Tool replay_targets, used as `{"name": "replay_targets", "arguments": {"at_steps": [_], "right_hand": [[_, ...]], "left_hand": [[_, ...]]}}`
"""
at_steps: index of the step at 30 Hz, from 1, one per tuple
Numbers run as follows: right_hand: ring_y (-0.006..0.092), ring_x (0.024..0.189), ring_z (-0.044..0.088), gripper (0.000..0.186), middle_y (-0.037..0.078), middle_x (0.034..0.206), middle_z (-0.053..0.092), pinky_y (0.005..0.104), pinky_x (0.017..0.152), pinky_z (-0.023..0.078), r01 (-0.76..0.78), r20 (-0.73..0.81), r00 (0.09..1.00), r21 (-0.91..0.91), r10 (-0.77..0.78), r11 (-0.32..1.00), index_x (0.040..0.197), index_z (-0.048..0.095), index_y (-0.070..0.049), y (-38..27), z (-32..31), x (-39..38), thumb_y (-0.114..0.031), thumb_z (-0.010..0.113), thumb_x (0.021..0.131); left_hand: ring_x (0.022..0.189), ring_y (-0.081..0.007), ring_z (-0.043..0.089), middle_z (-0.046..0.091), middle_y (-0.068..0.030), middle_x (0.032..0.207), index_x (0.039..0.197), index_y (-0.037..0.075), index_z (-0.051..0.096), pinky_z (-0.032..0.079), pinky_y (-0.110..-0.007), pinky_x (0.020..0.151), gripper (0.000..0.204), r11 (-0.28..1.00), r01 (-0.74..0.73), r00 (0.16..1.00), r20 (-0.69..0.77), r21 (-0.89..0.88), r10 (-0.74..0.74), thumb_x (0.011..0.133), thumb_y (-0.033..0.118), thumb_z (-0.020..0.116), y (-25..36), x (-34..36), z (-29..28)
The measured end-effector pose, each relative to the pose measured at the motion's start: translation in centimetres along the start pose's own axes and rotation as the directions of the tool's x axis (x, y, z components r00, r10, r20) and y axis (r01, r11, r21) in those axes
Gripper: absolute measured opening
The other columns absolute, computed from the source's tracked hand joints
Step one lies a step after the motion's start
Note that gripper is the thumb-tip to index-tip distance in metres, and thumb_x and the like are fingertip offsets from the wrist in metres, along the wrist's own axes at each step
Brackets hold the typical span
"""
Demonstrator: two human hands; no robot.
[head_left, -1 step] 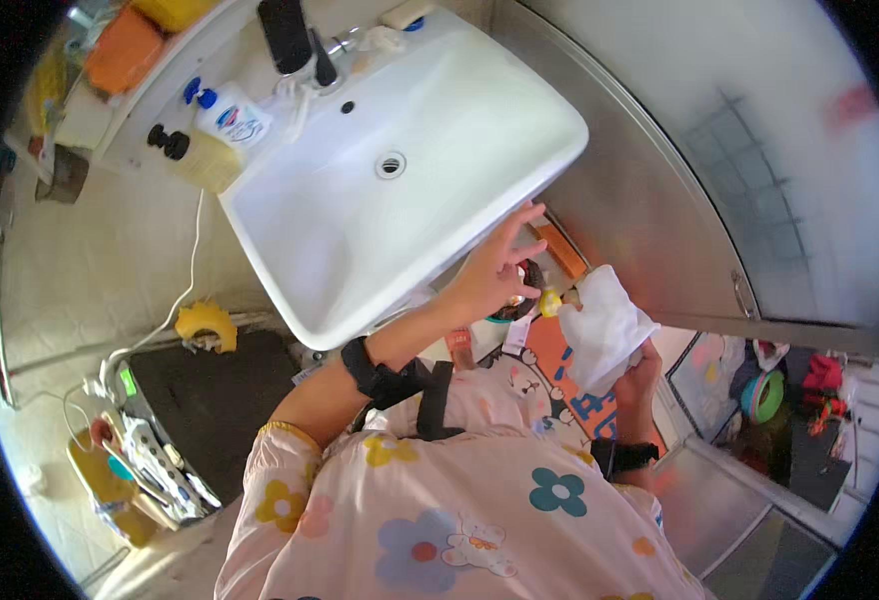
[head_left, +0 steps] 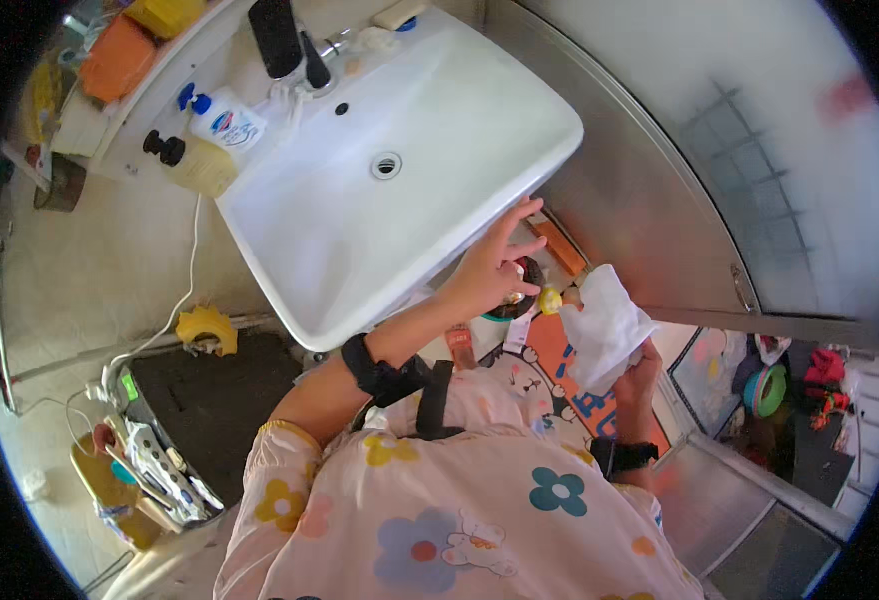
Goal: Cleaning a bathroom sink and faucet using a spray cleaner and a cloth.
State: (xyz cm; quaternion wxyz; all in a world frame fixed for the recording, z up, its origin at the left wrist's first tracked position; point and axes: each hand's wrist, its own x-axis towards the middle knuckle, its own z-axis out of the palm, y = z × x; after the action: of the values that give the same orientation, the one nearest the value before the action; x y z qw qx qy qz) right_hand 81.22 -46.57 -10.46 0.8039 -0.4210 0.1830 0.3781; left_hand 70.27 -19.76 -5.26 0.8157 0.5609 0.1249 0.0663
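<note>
A crumpled white cloth or tissue (head_left: 605, 325) hangs from my right hand (head_left: 639, 378), whose fingers close on its lower right edge. My left hand (head_left: 487, 277) reaches across just below the front rim of the white sink (head_left: 440, 222). Its fingers are spread and nothing shows in them; whether a fingertip touches the rim I cannot tell. The basin holds no object, and its round drain (head_left: 387, 166) is bare. A black faucet (head_left: 317, 62) stands at its back edge.
Two pump bottles, one white (head_left: 230, 122) and one yellowish (head_left: 203, 166), stand at the sink's left. Below the rim are an orange box (head_left: 564, 248) and a small yellow item (head_left: 551, 301). A metal-framed door (head_left: 640, 190) borders the right. A dark-topped box (head_left: 215, 405) sits lower left.
</note>
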Motion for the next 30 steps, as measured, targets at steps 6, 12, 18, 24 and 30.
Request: {"name": "replay_targets", "arguments": {"at_steps": [6,12,18,24,30], "right_hand": [[0.0279,0.107,0.049,0.04,0.016,0.118,0.049,0.0413,0.093,0.039,0.056,0.011,0.998,0.055,-0.057,0.997,0.12,0.04,0.003,-0.9,-1.5,-0.8,-0.021,0.035,0.089],[0.0277,0.107,0.049,0.039,0.015,0.118,0.049,0.0408,0.093,0.039,0.08,-0.129,0.989,0.031,-0.076,0.996,0.12,0.041,0.003,-1.7,-1.2,-0.7,-0.021,0.034,0.09],[0.0279,0.108,0.048,0.04,0.015,0.118,0.049,0.041,0.093,0.038,0.078,-0.037,0.996,0.07,-0.076,0.994,0.12,0.04,0.003,-2.5,-2.8,-0.4,-0.023,0.034,0.09],[0.029,0.108,0.048,0.039,0.016,0.12,0.048,0.0424,0.095,0.036,0.109,0.032,0.993,0.109,-0.113,0.988,0.12,0.041,0.003,-3.1,-5.4,-0.1,-0.02,0.034,0.089],[0.0287,0.109,0.048,0.039,0.016,0.12,0.048,0.043,0.095,0.037,0.17,-0.052,0.985,0.121,-0.164,0.978,0.12,0.04,0.003,-3.4,-6.2,-0.4,-0.019,0.035,0.089]], "left_hand": [[0.119,-0.0306,0.037,0.003,-0.006,0.143,0.135,0.011,0.016,0.056,-0.028,0.069,0.077,0.993,0.09,0.995,-0.043,0.076,-0.087,0.069,-0.022,0.036,1.0,1.8,2.0],[0.116,-0.03,0.042,0.009,-0.0065,0.142,0.137,0.013,0.009,0.056,-0.028,0.069,0.081,0.981,0.073,0.996,-0.062,0.181,-0.063,0.069,-0.022,0.037,-0.5,2.3,2.2],[0.114,-0.0292,0.044,0.012,-0.0059,0.142,0.137,0.014,0.011,0.056,-0.027,0.067,0.081,0.994,0.076,0.996,-0.058,0.076,-0.072,0.069,-0.021,0.039,-0.6,3.0,2.9],[0.116,-0.0292,0.042,0.006,-0.0061,0.143,0.13,0.008,0.031,0.056,-0.024,0.059,0.063,0.976,0.195,0.98,-0.069,0.101,-0.189,0.073,-0.018,0.036,-0.1,3.9,4.2],[0.122,-0.0256,0.035,0.005,-0.0066,0.143,0.13,0.009,0.033,0.053,-0.027,0.071,0.057,0.952,0.096,0.994,-0.084,0.291,-0.075,0.077,-0.009,0.046,-1.7,4.3,4.1]]}}
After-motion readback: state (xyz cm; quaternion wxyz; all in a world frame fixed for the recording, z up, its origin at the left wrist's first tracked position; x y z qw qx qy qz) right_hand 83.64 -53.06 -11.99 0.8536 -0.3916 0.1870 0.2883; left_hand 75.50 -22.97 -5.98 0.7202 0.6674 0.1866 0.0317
